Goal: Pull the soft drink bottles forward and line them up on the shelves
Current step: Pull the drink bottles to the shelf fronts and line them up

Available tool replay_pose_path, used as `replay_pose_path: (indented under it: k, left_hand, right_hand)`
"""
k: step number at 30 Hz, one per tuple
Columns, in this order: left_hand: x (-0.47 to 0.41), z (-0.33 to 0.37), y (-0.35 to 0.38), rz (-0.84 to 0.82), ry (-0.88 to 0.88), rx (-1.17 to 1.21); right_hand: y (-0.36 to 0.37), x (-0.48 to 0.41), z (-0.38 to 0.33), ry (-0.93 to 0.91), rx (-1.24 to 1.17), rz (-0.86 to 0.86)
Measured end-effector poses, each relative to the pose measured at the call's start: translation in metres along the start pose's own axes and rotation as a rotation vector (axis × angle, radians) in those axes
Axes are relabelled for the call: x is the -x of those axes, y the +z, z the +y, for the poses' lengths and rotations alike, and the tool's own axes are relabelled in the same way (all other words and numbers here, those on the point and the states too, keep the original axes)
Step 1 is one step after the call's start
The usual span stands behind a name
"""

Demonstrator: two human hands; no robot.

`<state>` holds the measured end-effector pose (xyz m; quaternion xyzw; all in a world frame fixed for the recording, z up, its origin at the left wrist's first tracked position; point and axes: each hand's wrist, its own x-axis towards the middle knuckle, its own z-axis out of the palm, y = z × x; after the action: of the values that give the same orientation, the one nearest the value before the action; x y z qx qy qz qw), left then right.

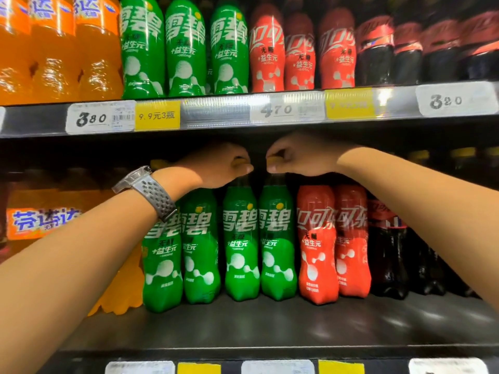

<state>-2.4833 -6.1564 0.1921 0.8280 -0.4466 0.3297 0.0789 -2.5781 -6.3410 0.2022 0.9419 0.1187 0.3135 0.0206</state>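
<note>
Upper shelf edge (216,117) close above green bottles (240,252)

My bare forearms, one watch.
Left forearm (81,265) and right forearm (432,211) are uncovered. Behind my left hand (224,163) is a wristwatch (135,176) with a pale, clear-looking case and a grey strap (156,197) punched with small holes.

Lower shelf (270,325), mid-frame: orange btls (40,222) far left, green btls (240,247) center, red btls (318,244) right of them, dark cola btls (388,255) far right.
</note>
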Motion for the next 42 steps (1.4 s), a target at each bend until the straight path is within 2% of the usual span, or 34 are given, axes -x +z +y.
replay_pose_path:
  k: [3, 7, 13, 16, 20, 23, 28, 31, 36, 39, 42]
  left_hand:
    - [0.001, 0.001, -0.004, -0.034, -0.007, -0.030]
    - [0.006, 0.000, -0.006, -0.031, -0.020, -0.023]
    - [0.006, -0.002, -0.004, 0.011, -0.045, 0.012]
    - [0.000, -0.001, -0.002, 0.007, -0.051, 0.049]
    - [-0.006, 0.010, 0.002, 0.017, -0.034, 0.224]
    - [-0.013, 0.025, 0.006, 0.029, -0.002, 0.297]
    - [-0.025, 0.048, 0.008, 0.001, 0.026, 0.417]
    - [-0.034, 0.062, 0.008, -0.020, 0.039, 0.439]
    - [-0.044, 0.080, 0.011, -0.082, 0.064, 0.525]
    - [-0.048, 0.084, 0.013, -0.093, 0.077, 0.502]
    - [-0.050, 0.085, 0.014, -0.072, 0.076, 0.447]
  right_hand:
    - [0.005, -0.004, 0.001, -0.027, -0.003, 0.038]
    - [0.009, -0.006, 0.002, -0.048, -0.129, -0.005]
    - [0.008, -0.007, 0.004, -0.095, -0.026, -0.003]
    - [0.004, 0.001, 0.011, -0.064, 0.006, 0.012]
    - [-0.007, 0.020, 0.030, 0.020, -0.052, 0.016]
    - [-0.017, 0.038, 0.051, 0.100, -0.010, 0.054]
    - [-0.029, 0.068, 0.084, 0.175, -0.017, -0.025]
    - [-0.030, 0.075, 0.093, 0.173, -0.105, -0.002]
    - [-0.027, 0.070, 0.093, 0.185, -0.039, 0.061]
    - [-0.025, 0.068, 0.091, 0.169, -0.026, 0.110]
    - [-0.027, 0.070, 0.094, 0.138, -0.069, 0.071]
